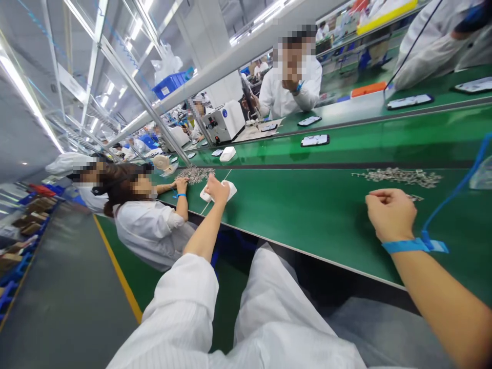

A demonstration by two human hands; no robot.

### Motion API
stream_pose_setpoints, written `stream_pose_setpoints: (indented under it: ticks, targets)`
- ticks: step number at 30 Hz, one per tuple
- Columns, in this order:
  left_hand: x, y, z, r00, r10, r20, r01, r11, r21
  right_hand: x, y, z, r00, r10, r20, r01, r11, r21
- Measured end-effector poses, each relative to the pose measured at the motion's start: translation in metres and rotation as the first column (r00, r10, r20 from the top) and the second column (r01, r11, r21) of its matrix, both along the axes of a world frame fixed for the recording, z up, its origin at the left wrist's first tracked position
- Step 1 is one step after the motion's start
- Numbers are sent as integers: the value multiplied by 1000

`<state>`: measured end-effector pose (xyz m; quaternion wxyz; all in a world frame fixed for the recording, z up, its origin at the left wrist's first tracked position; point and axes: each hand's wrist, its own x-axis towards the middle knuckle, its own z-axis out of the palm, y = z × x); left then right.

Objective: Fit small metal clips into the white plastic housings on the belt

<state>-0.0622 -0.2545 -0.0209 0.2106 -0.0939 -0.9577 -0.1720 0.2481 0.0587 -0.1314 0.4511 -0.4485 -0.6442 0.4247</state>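
My left hand (217, 188) is stretched far out to the left and closed on a small white tray (231, 188) lying on the green bench (307, 215). My right hand (389, 212) rests on the bench as a loose fist, thumb pressed to the fingers, with a blue wrist strap (403, 246) and its cord. Just beyond its knuckles lie a few small metal parts (415, 197), and farther back a long scatter of the same parts (400, 177). Whether the right hand pinches one I cannot tell.
A seated person in white (149, 225) works at my left beside another pile of metal parts (196, 174). Across the conveyor (365, 143) carrying phones (315, 140), another person (292, 87) sits by a white machine (225, 123). A yellow-lined aisle (115, 266) runs at left.
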Motion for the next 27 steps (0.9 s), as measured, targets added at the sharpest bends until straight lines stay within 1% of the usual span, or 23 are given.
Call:
stream_pose_setpoints:
  ticks: [2, 3, 5, 7, 8, 9, 11, 13, 16, 17, 19, 24, 26, 27]
  targets:
    - [21, 39, -11, 981, -190, -40, 188, 981, -45, 1, -4, 7, 997, 44, 58, -42, 999, -34]
    - [33, 60, -20, 956, -290, -32, 287, 955, -74, 1, -6, 10, 994, 77, 82, -74, 997, -36]
    - [57, 98, -40, 888, -460, 18, 459, 879, -132, 4, -8, 12, 984, 134, 118, -135, 991, -1]
    - [75, 122, -59, 819, -568, 77, 572, 800, -180, 6, -8, 11, 975, 165, 149, -172, 984, 39]
    - [80, 128, -65, 796, -597, 100, 604, 772, -198, 7, -8, 10, 971, 176, 163, -188, 981, 57]
    - [83, 130, -69, 781, -614, 117, 623, 752, -214, 8, -7, 9, 966, 188, 180, -204, 976, 72]
    - [82, 128, -71, 767, -627, 135, 639, 731, -238, 7, -7, 7, 956, 199, 217, -224, 970, 96]
    - [79, 122, -67, 755, -640, 147, 653, 712, -257, 7, -8, 9, 935, 225, 273, -272, 951, 147]
    - [77, 120, -60, 730, -664, 159, 680, 682, -269, 5, -13, 16, 890, 263, 372, -368, 896, 247]
    - [76, 121, -59, 725, -669, 161, 685, 678, -268, 5, -15, 18, 881, 259, 396, -380, 886, 267]
    - [74, 125, -58, 712, -682, 165, 699, 666, -262, 4, -18, 19, 870, 234, 435, -385, 873, 299]
    - [68, 129, -62, 682, -708, 183, 728, 632, -267, 6, -22, 10, 850, 161, 502, -378, 850, 368]
    - [67, 129, -63, 676, -713, 189, 733, 622, -274, 13, -15, 10, 852, 110, 511, -353, 843, 407]
    - [67, 129, -63, 673, -714, 191, 735, 619, -276, 19, -7, 11, 853, 81, 516, -340, 837, 429]
